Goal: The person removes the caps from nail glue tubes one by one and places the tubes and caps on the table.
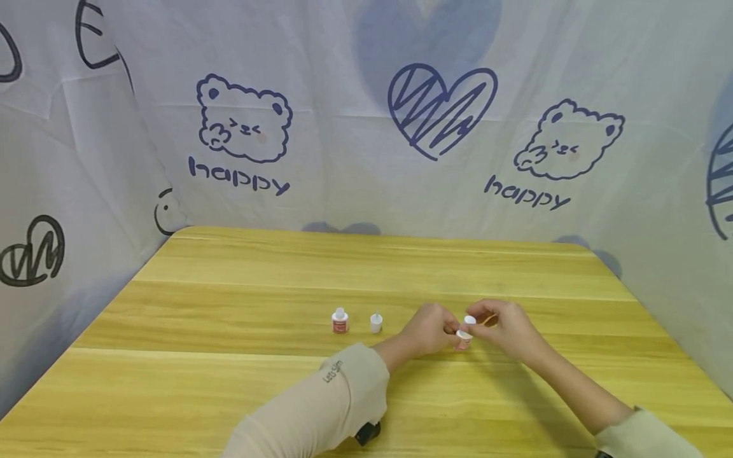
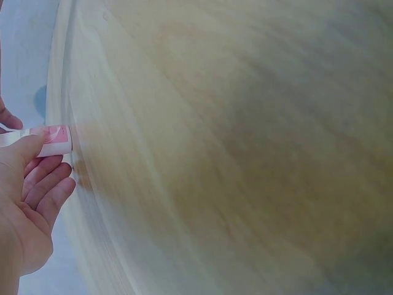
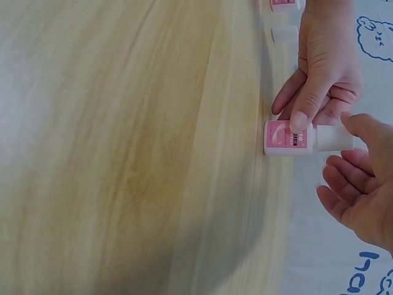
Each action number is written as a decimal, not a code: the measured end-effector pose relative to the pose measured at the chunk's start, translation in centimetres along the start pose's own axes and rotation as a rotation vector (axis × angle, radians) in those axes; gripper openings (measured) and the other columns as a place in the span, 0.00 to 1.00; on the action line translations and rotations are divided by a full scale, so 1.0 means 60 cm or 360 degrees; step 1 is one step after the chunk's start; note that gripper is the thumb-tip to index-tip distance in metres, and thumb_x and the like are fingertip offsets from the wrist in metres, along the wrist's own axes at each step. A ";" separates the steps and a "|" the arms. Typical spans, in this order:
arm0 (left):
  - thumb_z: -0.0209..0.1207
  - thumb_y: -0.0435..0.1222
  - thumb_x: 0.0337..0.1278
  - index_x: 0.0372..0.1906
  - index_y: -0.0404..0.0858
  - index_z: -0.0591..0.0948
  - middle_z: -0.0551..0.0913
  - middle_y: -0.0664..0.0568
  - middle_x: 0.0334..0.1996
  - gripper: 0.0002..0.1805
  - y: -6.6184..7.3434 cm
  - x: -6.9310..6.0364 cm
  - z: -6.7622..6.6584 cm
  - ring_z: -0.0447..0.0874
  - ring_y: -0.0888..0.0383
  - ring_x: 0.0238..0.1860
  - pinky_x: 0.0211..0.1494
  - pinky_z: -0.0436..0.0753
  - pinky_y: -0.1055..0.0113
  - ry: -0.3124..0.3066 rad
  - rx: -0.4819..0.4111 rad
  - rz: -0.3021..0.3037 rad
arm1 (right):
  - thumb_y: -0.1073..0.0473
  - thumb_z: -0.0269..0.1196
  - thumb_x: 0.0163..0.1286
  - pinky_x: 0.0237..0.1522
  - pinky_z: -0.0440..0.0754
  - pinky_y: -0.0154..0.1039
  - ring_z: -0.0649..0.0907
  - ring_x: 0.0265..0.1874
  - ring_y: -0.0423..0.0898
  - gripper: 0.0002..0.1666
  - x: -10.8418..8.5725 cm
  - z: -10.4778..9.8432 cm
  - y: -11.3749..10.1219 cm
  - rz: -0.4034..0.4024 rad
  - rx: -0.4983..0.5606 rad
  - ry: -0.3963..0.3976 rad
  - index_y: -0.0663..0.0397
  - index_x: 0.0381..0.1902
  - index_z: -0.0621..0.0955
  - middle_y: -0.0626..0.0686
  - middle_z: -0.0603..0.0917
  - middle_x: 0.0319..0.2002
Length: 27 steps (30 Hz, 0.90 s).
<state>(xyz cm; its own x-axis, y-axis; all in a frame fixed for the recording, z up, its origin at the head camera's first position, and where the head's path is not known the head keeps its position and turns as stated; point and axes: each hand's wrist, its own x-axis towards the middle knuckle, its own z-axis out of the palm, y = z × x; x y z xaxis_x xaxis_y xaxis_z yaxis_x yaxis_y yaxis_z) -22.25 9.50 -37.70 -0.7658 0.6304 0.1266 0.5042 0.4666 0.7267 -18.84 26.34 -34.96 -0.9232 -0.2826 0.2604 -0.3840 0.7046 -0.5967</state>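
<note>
A small white bottle with a pink label stands on the table, and my left hand pinches its body between thumb and fingers. Above it, my right hand holds the white cap by its sides with thumb and fingertips. The cap is at the bottle's neck; whether it is threaded on I cannot tell. In the left wrist view the left thumb lies across the pink label of the bottle, while the right hand shows only as fingertips at the edge.
To the left on the wood-grain table stands a second pink-labelled bottle with its white nozzle uncovered. A loose white cap sits beside it, between that bottle and my left hand. Printed cloth hangs behind the table.
</note>
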 end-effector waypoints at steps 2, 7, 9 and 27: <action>0.64 0.33 0.51 0.34 0.34 0.86 0.88 0.50 0.29 0.06 0.000 0.000 0.000 0.82 0.70 0.24 0.26 0.75 0.84 0.0012 0.0011 -0.0004 | 0.63 0.66 0.58 0.33 0.79 0.31 0.79 0.29 0.36 0.08 -0.001 0.002 0.000 -0.0003 -0.0015 0.0018 0.63 0.34 0.82 0.51 0.85 0.29; 0.64 0.35 0.52 0.34 0.35 0.87 0.88 0.50 0.29 0.08 0.001 0.000 0.000 0.72 0.73 0.18 0.22 0.71 0.83 0.0021 0.0038 -0.0019 | 0.62 0.67 0.58 0.29 0.78 0.29 0.79 0.26 0.36 0.05 -0.001 0.003 -0.004 -0.0010 -0.0048 0.0032 0.59 0.30 0.82 0.49 0.84 0.26; 0.64 0.35 0.52 0.34 0.35 0.87 0.88 0.51 0.29 0.07 0.001 -0.001 0.000 0.71 0.73 0.17 0.21 0.70 0.83 0.0018 0.0045 -0.0018 | 0.63 0.66 0.58 0.29 0.79 0.29 0.80 0.25 0.37 0.05 -0.001 0.003 -0.004 -0.0007 -0.0056 0.0023 0.60 0.29 0.82 0.50 0.84 0.26; 0.64 0.32 0.51 0.33 0.34 0.86 0.88 0.51 0.27 0.06 -0.002 -0.001 0.002 0.83 0.67 0.24 0.25 0.75 0.83 0.0006 0.0007 0.0003 | 0.66 0.62 0.62 0.35 0.80 0.33 0.80 0.32 0.39 0.08 -0.001 -0.002 -0.002 -0.0071 -0.0013 -0.0121 0.65 0.38 0.82 0.52 0.85 0.33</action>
<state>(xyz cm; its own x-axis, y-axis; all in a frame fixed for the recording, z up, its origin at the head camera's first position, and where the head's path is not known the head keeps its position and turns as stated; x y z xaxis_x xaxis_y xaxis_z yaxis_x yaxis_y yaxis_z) -22.24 9.49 -37.88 -0.7663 0.6290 0.1304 0.5074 0.4681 0.7235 -18.74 26.35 -34.77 -0.9037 -0.3624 0.2279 -0.4250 0.6955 -0.5793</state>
